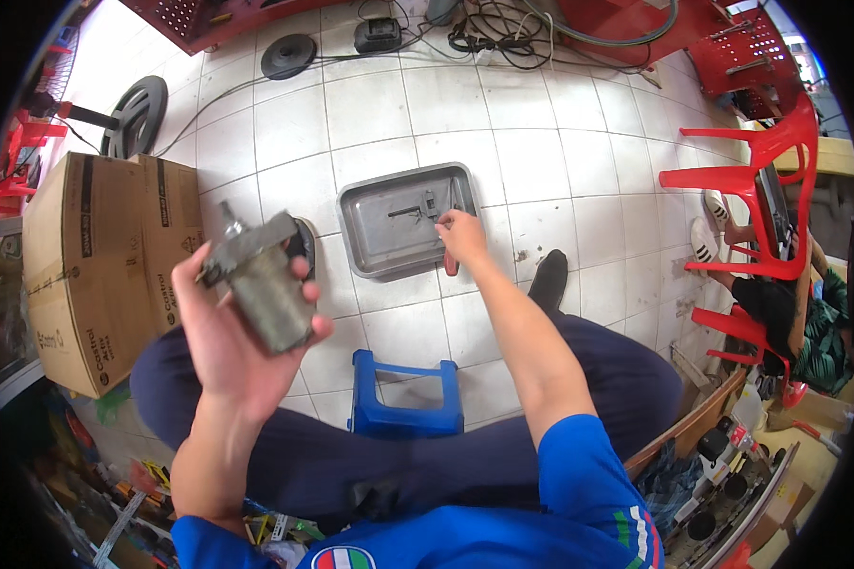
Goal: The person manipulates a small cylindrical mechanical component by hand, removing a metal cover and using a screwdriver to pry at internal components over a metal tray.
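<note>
My left hand (242, 332) is raised at the left, its fingers wrapped round a grey cylindrical metal motor (273, 296). The motor is tilted, with a thick flange and a short shaft at its upper end, and slightly blurred. Over the right side of a grey metal tray (356, 248) on the floor, my right hand (461, 237) has its fingers pinched together. What they hold, if anything, is too small to tell. A red-handled tool (452, 264) lies partly under that hand at the tray's right rim. Small dark metal parts (406, 211) lie in the tray.
A blue plastic stool (408, 417) stands between my legs. Cardboard boxes (104, 275) are stacked at the left. Cables (489, 40) and a black disc (288, 57) lie at the far side. Red plastic chairs (764, 180) and a seated person (807, 322) are at the right.
</note>
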Demonstrator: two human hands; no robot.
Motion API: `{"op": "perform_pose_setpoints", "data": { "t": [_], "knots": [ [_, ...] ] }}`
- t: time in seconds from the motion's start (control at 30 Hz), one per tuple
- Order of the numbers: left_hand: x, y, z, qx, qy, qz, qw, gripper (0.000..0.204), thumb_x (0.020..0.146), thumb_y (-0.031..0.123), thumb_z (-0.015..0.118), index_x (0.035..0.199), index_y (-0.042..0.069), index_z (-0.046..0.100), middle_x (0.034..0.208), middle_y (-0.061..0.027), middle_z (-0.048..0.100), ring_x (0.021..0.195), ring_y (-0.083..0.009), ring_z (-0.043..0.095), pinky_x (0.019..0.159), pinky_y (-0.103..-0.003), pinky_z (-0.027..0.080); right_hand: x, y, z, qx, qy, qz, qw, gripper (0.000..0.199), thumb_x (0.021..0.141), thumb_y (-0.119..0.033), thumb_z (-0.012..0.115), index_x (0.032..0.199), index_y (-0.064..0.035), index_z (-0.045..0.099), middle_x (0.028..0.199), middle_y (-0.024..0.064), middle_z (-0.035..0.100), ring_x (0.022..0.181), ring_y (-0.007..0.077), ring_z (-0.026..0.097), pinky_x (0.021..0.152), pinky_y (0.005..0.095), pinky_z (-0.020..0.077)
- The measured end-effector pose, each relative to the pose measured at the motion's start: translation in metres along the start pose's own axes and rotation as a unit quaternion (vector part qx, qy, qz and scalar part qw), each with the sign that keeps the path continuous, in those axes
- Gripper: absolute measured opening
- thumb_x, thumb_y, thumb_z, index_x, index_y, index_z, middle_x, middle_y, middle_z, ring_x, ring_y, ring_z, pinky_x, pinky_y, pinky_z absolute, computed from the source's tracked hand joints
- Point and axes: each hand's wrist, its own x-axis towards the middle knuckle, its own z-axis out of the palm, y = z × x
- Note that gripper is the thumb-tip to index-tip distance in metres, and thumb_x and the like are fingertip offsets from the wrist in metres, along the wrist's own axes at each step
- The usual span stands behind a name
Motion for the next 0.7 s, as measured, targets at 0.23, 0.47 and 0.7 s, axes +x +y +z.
{"op": "perform_pose_setpoints", "data": {
  "t": [0.23,0.47,0.7],
  "knots": [
    [0.013,0.000,0.003,-0.018,0.041,-0.066,0.997,0.064,0.094,0.065,0.042,0.123,0.010,0.058,0.098,-0.0089,0.058,0.086,-0.0239,0.058,0.063,-0.039,0.048,0.019,-0.012,0.038,-0.020,0.009,-0.063,0.998,0.011,0.089,-0.022,0.070,0.096,-0.0137,0.075,0.096,0.0104,0.066,0.090,0.0332,0.068,0.077,0.0443,0.0541],
    [0.021,0.000,0.005,-0.004,0.081,-0.064,0.995,0.064,0.094,0.067,0.040,0.124,0.014,0.059,0.098,-0.0086,0.058,0.084,-0.0249,0.058,0.061,-0.040,0.048,0.036,-0.017,0.060,-0.087,0.017,-0.069,0.994,0.014,0.091,-0.023,0.068,0.097,-0.0131,0.075,0.100,0.0098,0.065,0.088,0.0339,0.069,0.075,0.0456,0.0542],
    [0.022,0.000,-0.001,-0.066,0.051,-0.083,0.993,0.067,0.094,0.066,0.038,0.124,0.009,0.057,0.100,-0.0078,0.057,0.086,-0.0237,0.056,0.063,-0.038,0.048,0.039,-0.010,0.070,-0.123,0.017,-0.081,0.989,0.019,0.092,-0.029,0.066,0.098,-0.0115,0.073,0.103,0.0090,0.065,0.089,0.0343,0.068,0.076,0.0457,0.0532]
  ]
}}
